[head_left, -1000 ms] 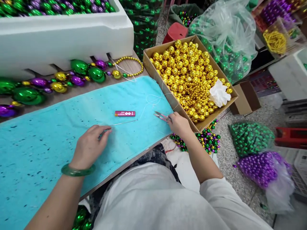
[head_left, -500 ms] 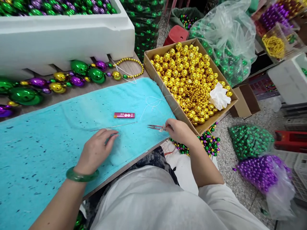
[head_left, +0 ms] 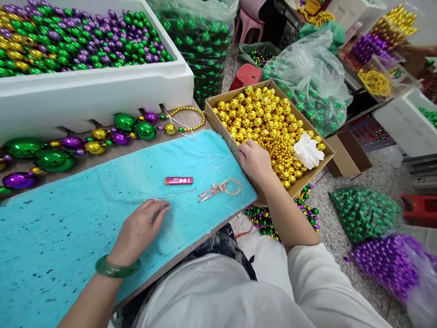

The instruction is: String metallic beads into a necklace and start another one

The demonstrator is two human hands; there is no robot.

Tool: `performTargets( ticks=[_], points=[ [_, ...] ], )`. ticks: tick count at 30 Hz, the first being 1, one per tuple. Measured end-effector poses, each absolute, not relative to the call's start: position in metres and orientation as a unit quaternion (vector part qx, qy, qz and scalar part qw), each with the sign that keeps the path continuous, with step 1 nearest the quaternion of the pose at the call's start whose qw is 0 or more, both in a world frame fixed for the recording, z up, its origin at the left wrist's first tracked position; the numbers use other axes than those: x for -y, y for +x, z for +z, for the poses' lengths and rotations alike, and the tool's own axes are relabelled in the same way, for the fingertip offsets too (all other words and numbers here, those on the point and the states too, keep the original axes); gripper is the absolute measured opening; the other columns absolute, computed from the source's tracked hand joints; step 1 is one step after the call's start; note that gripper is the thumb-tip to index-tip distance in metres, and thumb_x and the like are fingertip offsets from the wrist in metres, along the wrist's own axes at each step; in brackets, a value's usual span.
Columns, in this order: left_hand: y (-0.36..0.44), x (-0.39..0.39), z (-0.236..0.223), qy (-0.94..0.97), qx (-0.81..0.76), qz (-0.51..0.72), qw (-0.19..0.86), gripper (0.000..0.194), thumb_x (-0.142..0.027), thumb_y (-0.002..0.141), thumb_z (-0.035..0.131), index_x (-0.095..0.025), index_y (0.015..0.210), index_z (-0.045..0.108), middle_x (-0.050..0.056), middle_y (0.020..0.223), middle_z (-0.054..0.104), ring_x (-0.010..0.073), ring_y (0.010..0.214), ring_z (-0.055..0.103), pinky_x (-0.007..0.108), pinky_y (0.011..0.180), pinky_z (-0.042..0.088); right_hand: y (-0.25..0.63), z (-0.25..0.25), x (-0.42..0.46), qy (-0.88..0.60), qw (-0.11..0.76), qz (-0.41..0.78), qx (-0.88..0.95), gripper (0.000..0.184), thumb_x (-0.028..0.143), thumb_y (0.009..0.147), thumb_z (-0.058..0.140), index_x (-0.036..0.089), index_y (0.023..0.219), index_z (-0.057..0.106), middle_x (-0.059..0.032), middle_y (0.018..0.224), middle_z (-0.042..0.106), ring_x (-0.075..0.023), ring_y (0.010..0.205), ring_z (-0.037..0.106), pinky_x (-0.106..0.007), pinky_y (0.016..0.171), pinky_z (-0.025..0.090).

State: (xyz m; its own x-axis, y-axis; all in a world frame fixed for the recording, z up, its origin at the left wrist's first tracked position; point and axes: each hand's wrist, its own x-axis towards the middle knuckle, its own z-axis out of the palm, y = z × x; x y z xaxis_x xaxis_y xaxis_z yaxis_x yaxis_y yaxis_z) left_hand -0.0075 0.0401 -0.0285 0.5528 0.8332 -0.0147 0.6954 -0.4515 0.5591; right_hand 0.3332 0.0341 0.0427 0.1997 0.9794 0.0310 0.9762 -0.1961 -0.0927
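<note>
My left hand, with a green bangle at its wrist, rests on the blue towel. Its fingers are loosely bent, thumb and forefinger apart, beside a long thin needle. My right hand is at the near-left rim of the cardboard box, fingertips drawn together. A fine white thread loops on the towel close to these fingertips; what they grip is hidden. Small thread snips lie on the towel below this hand. A pink lighter-like object lies above the needle.
Gold beads and a crumpled white piece fill the box. Behind the towel lies a large-bead garland, next to a white foam box of beads. Bagged beads stand on the floor at right.
My right hand has let go of the snips, which now lie on the towel, and moved up to the box's rim. My left hand stays by the needle. The camera has tilted up slightly.
</note>
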Motion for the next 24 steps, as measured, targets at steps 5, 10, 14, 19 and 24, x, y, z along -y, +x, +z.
performTargets(
  ticks=[5, 10, 14, 19, 24],
  points=[
    [-0.003, -0.038, -0.030, 0.842, -0.455, 0.133, 0.258, 0.034, -0.044, 0.094, 0.041, -0.022, 0.099, 0.067, 0.006, 0.097, 0.069, 0.0215, 0.094, 0.066, 0.032, 0.086, 0.050, 0.331, 0.041, -0.052, -0.732, 0.011, 0.022, 0.681, 0.032, 0.024, 0.098, 0.037, 0.016, 0.103, 0.068, -0.0114, 0.104, 0.062, -0.0208, 0.089, 0.055, -0.028, 0.064, 0.032],
    [0.002, -0.034, -0.029, 0.849, -0.449, 0.131, 0.246, 0.035, -0.041, 0.096, 0.039, -0.020, 0.101, 0.067, 0.007, 0.098, 0.069, 0.0213, 0.096, 0.064, 0.032, 0.088, 0.049, 0.299, 0.020, -0.053, -0.606, -0.020, 0.089, 0.790, 0.033, 0.023, 0.099, 0.036, 0.018, 0.105, 0.068, -0.0097, 0.106, 0.061, -0.0203, 0.094, 0.055, -0.028, 0.068, 0.034],
    [0.003, -0.045, -0.023, 0.867, -0.441, 0.101, 0.209, 0.037, -0.037, 0.097, 0.036, -0.020, 0.103, 0.068, 0.008, 0.097, 0.068, 0.0217, 0.094, 0.063, 0.033, 0.086, 0.050, 0.278, 0.001, -0.053, -0.532, -0.055, 0.112, 0.837, 0.032, 0.018, 0.097, 0.038, 0.020, 0.110, 0.067, -0.0099, 0.112, 0.060, -0.0207, 0.097, 0.056, -0.028, 0.067, 0.035],
    [-0.004, -0.074, -0.010, 0.878, -0.454, 0.085, 0.125, 0.034, -0.031, 0.096, 0.039, -0.017, 0.105, 0.069, 0.009, 0.095, 0.066, 0.0238, 0.094, 0.061, 0.035, 0.085, 0.049, 0.268, -0.013, -0.056, -0.526, -0.063, 0.126, 0.839, 0.031, 0.016, 0.095, 0.040, 0.019, 0.108, 0.068, -0.0098, 0.111, 0.061, -0.0207, 0.093, 0.059, -0.027, 0.064, 0.036],
    [0.006, -0.071, -0.013, 0.910, -0.400, 0.067, 0.086, 0.026, -0.021, 0.095, 0.043, -0.017, 0.099, 0.069, 0.008, 0.092, 0.068, 0.0220, 0.087, 0.059, 0.034, 0.078, 0.048, 0.272, -0.022, -0.058, -0.568, 0.036, 0.192, 0.799, 0.024, 0.015, 0.089, 0.046, 0.017, 0.096, 0.069, -0.0093, 0.107, 0.063, -0.0190, 0.085, 0.060, -0.028, 0.067, 0.039]
  ],
)
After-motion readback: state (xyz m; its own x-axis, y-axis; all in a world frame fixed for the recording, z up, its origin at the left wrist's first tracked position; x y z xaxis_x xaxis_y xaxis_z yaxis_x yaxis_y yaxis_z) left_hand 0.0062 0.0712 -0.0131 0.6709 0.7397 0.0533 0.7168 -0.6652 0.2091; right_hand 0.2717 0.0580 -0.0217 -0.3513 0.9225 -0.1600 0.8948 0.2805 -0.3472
